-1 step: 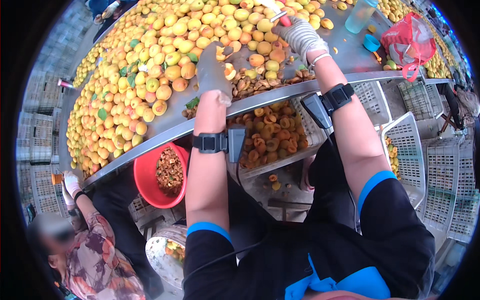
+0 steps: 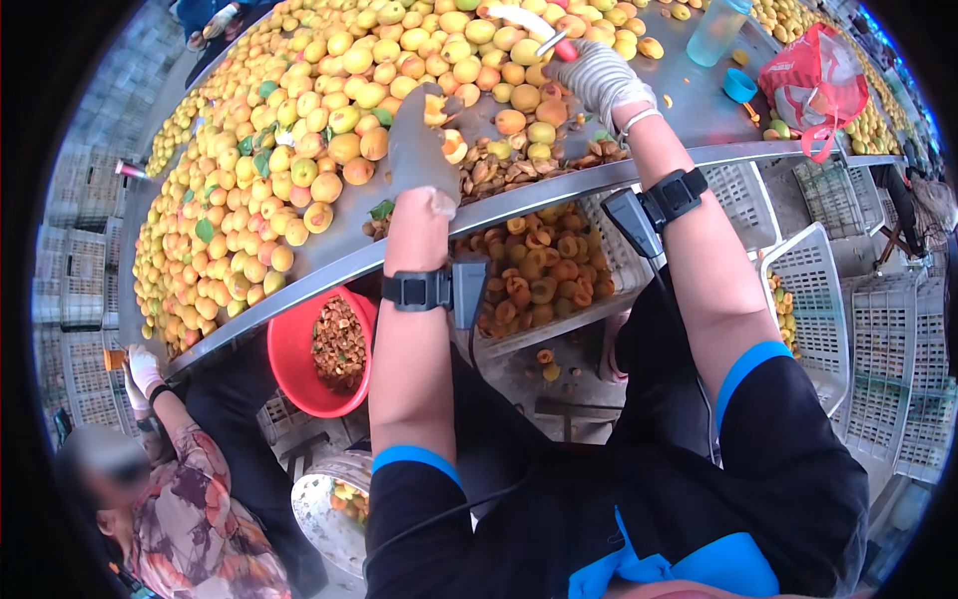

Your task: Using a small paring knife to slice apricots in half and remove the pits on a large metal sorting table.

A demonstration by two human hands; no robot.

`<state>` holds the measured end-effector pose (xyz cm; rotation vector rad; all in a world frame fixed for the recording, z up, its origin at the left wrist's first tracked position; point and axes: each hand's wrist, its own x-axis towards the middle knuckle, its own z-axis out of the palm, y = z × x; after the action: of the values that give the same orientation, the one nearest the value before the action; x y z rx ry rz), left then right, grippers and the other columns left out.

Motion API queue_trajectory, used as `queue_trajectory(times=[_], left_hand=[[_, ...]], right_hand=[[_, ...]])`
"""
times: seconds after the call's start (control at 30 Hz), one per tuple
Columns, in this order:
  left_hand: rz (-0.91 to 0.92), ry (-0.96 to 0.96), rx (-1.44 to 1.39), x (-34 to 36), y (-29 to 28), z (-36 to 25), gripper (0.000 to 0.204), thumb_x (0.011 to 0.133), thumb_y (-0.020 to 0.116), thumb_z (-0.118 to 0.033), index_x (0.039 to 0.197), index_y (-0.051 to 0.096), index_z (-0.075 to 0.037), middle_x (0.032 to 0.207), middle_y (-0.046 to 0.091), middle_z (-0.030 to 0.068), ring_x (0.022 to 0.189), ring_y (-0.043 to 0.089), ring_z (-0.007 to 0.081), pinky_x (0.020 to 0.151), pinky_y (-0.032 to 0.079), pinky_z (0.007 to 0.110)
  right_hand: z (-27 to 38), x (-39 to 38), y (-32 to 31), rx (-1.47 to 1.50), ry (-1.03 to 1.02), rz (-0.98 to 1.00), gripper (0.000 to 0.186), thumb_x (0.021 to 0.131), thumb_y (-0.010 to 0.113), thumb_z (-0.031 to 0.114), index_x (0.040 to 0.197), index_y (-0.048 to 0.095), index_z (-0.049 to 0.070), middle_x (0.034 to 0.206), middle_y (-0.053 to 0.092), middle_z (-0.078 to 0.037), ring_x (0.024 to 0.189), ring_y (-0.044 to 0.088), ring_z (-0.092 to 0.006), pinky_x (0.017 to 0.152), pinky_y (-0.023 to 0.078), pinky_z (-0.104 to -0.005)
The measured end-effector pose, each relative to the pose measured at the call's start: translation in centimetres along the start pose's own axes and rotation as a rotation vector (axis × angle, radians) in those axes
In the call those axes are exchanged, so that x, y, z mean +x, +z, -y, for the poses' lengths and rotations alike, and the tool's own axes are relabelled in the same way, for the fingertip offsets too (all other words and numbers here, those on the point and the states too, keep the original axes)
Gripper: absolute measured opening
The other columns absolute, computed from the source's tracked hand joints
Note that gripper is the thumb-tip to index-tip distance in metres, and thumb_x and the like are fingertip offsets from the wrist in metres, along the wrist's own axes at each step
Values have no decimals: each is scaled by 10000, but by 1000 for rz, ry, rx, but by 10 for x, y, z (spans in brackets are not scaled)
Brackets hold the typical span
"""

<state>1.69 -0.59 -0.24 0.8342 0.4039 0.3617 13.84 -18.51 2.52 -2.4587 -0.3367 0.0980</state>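
My left hand (image 2: 417, 145), in a grey glove, is closed around a cut apricot (image 2: 435, 110) above the near edge of the fruit heap. Another orange cut piece (image 2: 454, 148) shows against the glove's right side. To the right, my right hand (image 2: 601, 82) wears a white ribbed glove and grips a knife (image 2: 565, 48) by its red handle. Its pale curved blade points left over the whole apricots (image 2: 419, 45), apart from the left hand. Apricot stones (image 2: 504, 172) lie heaped between my hands by the table edge.
A metal table (image 2: 329, 262) carries the fruit. Below it stand a red basin (image 2: 284, 349) of stones and a crate (image 2: 609, 285) of apricot halves. A blue cup (image 2: 740, 86) and red bag (image 2: 816, 80) lie right. A gloved co-worker (image 2: 190, 499) sits left.
The knife blade has tilted a little, and more of its length shows over the fruit. My left hand has shifted very slightly left, still on the cut apricot.
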Motion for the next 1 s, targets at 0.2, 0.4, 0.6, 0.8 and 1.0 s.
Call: queue_trajectory(times=[0.2, 0.4, 0.6, 0.8, 1.0], left_hand=[[702, -114, 385, -57, -5, -12, 261, 934, 564, -213, 1087, 611, -7, 1015, 631, 111, 875, 625, 184, 730, 534, 277], [1162, -98, 884, -75, 0, -7, 317, 959, 522, -179, 1207, 601, 1, 1191, 626, 139, 1131, 583, 205, 955, 469, 284], [1009, -510, 263, -54, -8, -5, 309, 976, 504, -192, 1174, 592, 28, 1104, 645, 122, 989, 626, 205, 814, 518, 302], [205, -315, 127, -27, -13, 1, 369, 957, 528, -313, 1113, 552, 21, 929, 640, 139, 731, 625, 178, 560, 482, 203], [-9, -297, 24, -10, -3, 15, 386, 955, 514, -395, 1073, 543, -29, 740, 594, 56, 554, 538, 119, 452, 411, 197]], right_hand=[[3, -25, -2, -379, -16, 191, 386, 819, 684, 352, 1094, 694, 81, 1058, 696, -159, 969, 671, -317, 849, 525, -402], [25, -41, 2, -419, -43, 107, 369, 835, 665, 380, 1049, 703, 82, 1032, 698, -161, 952, 674, -315, 823, 532, -419], [33, -36, 42, -482, -351, 209, 299, 840, 637, 315, 1029, 702, 93, 956, 701, -180, 890, 684, -324, 788, 538, -443], [35, -31, 40, 38, -181, 223, 322, 793, 726, 226, 1067, 675, 65, 920, 710, -136, 790, 685, -253, 688, 544, -379], [46, -63, 34, 618, -140, 423, 416, 761, 803, 199, 1088, 633, 7, 828, 659, -40, 680, 608, -124, 633, 508, -266]])
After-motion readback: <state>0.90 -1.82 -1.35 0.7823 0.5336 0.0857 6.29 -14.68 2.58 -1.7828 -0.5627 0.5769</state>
